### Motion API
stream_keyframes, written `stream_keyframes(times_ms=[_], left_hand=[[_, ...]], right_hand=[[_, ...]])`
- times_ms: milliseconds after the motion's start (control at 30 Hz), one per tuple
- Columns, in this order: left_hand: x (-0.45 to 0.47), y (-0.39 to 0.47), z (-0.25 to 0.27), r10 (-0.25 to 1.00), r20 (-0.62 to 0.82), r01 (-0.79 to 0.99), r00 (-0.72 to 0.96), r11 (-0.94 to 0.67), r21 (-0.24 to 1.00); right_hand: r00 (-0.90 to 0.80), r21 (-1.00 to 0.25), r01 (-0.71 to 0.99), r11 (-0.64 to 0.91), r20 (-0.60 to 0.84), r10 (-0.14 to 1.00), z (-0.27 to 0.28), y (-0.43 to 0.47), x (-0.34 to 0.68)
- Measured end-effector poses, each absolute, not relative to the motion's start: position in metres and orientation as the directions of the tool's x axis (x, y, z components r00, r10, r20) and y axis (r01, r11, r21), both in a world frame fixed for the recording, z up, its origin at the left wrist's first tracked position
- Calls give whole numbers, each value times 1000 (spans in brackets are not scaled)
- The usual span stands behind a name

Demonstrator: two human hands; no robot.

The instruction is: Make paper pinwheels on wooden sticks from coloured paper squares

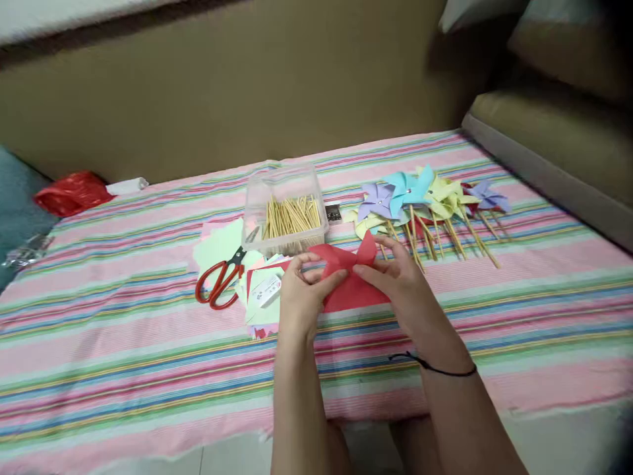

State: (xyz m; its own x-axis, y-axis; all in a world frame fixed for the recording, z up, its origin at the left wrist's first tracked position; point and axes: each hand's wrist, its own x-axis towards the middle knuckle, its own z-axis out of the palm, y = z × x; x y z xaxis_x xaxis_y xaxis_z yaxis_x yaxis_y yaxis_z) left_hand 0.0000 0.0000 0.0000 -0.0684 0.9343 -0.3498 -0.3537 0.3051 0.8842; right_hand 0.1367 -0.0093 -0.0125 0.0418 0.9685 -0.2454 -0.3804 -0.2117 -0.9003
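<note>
Pinching red paper (353, 280), hands (346, 287) near cloth edge (open stripes rightward).

Both hands met over the near middle of the striped cloth (519, 277), left hand (297, 297) and right hand (403, 284) pinching a paper sheet (353, 280) between them. Just behind sat a plastic tub (287, 191) with sticks (291, 216) in it. Scissors (220, 280) lay left of the hands on a paper stack (222, 241). Finished pinwheels (425, 198) were piled off to the right, and a crumpled bag (72, 191) sat far back left.
</note>
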Motion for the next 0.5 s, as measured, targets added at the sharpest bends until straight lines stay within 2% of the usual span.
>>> stream_keyframes(times_ms=[500], left_hand=[[0,-2,1,943,-331,-314,-47,300,901]], right_hand=[[126,-936,-309,-166,-214,969,-20,-7,138]])
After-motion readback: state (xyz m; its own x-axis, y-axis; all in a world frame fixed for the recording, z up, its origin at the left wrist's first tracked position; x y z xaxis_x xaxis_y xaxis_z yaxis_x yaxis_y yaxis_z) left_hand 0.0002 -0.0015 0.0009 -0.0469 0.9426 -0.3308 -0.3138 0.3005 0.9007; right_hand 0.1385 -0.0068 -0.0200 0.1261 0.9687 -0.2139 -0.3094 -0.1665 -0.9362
